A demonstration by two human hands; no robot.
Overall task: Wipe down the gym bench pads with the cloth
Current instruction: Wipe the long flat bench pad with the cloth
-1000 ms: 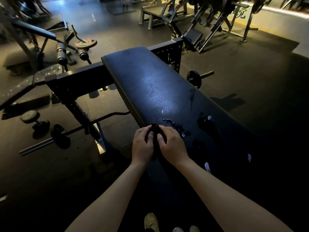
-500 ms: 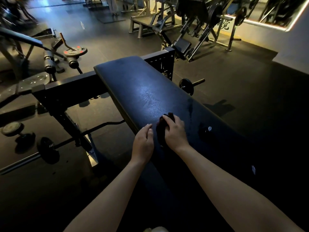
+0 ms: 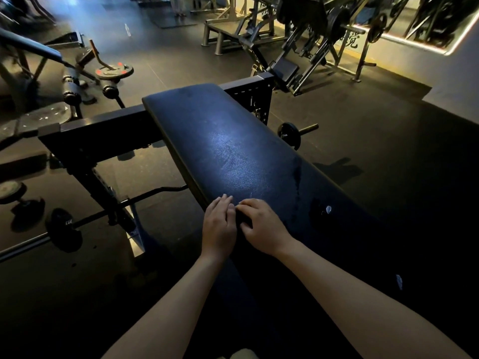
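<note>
The long axis of the bench pad (image 3: 233, 151) runs away, angled leftward. The left hand (image 3: 219, 224) lies flat; the right hand (image 3: 261, 226), curled over the cloth (image 3: 242, 219), has drawn back alongside.

A dim commercial gym, weights floor

A long black padded bench (image 3: 233, 151) on a steel frame fills the middle. On the dark rubber floor (image 3: 388, 151) to its left lie a curl bar (image 3: 155, 191) with plates and a dumbbell (image 3: 13, 190); a short loaded bar (image 3: 289, 133) lies to its right. Farther left a weight plate (image 3: 114, 71) with red marks sits by foam roller pads (image 3: 71, 84). Plate-loaded machines (image 3: 311, 47) stand at the far right under a lit strip (image 3: 414, 44).
</note>
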